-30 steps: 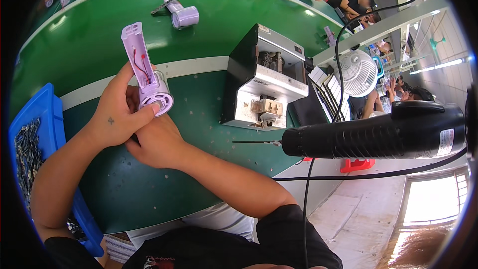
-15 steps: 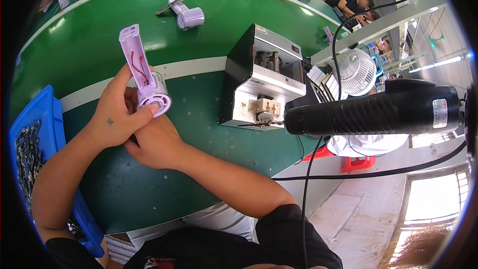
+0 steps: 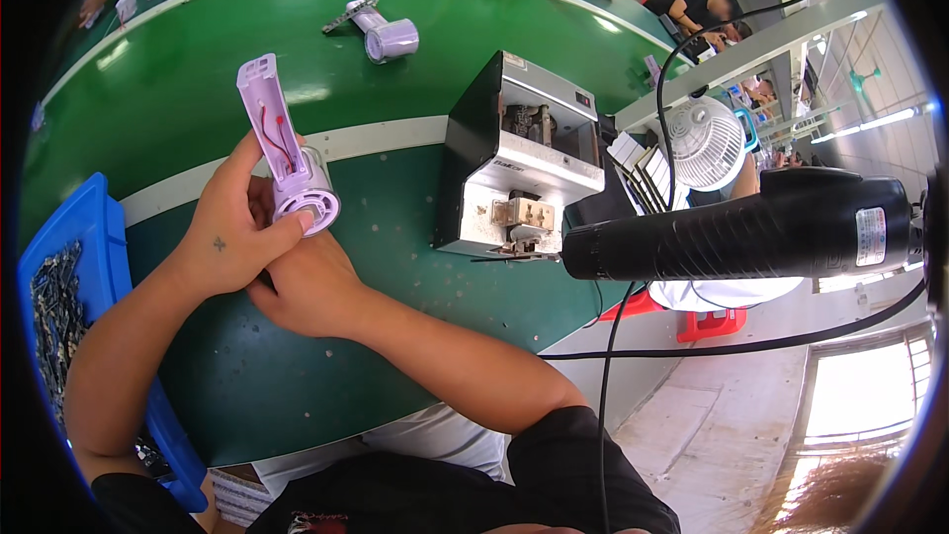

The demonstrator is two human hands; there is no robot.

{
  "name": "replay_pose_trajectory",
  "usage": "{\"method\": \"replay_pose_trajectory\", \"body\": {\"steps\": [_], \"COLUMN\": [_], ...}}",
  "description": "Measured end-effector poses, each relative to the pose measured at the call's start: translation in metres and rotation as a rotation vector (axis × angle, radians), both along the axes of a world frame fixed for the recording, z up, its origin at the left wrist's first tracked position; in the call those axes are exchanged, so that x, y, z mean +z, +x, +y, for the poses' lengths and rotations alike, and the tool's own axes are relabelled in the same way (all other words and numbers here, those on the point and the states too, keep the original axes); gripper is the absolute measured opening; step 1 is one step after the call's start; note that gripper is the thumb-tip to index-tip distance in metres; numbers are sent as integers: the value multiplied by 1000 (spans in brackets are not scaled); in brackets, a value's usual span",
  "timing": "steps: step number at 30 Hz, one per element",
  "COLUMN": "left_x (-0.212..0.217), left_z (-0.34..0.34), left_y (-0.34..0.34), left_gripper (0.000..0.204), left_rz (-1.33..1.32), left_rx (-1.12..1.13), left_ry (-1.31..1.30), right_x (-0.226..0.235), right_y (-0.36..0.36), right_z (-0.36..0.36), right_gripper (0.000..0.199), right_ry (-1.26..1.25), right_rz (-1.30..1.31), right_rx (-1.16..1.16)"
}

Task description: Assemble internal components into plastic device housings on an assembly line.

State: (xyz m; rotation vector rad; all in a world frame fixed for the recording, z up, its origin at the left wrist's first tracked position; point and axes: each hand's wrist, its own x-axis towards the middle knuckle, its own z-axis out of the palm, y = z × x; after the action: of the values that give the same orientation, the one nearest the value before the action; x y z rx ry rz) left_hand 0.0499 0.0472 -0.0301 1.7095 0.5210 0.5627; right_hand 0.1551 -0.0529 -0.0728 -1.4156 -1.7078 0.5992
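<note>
My left hand [image 3: 225,222] is closed around a lilac plastic hair-dryer-shaped housing [image 3: 287,163], its thumb pressed on the round grilled end. The handle part points up and away, its open channel showing a red wire inside. Under the left hand, my right hand [image 3: 308,282] is closed against the lower round end of the same housing; its fingers are mostly hidden.
A black and silver bench machine [image 3: 519,153] stands right of my hands. A black electric screwdriver [image 3: 732,227] hangs in front of it. At left sits a blue bin [image 3: 104,237] of small dark parts. Another lilac housing [image 3: 392,40] lies on the green conveyor [image 3: 198,69].
The lilac housing on the conveyor has shifted a little to the right. My hands and the housing in them have hardly moved.
</note>
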Motion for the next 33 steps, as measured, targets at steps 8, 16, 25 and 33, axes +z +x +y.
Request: {"method": "replay_pose_trajectory", "body": {"steps": [8,16,25,33], "left_x": [1,-14,9,14], "left_z": [2,19,-27,-121], "left_y": [0,-13,3,16], "left_gripper": [73,67,61,54], "left_rz": [12,-74,13,122], "left_rx": [-10,117,27,-4], "left_ry": [7,-148,141,359], "right_x": [-2,116,153,179], "right_y": [0,-1,92,143], "right_z": [1,-98,-128,-124], "right_gripper": [29,18,81,78], "right_ry": [62,495,963,710], "right_rz": [-2,-24,153,499], "right_rx": [4,105,-757,-117]}}
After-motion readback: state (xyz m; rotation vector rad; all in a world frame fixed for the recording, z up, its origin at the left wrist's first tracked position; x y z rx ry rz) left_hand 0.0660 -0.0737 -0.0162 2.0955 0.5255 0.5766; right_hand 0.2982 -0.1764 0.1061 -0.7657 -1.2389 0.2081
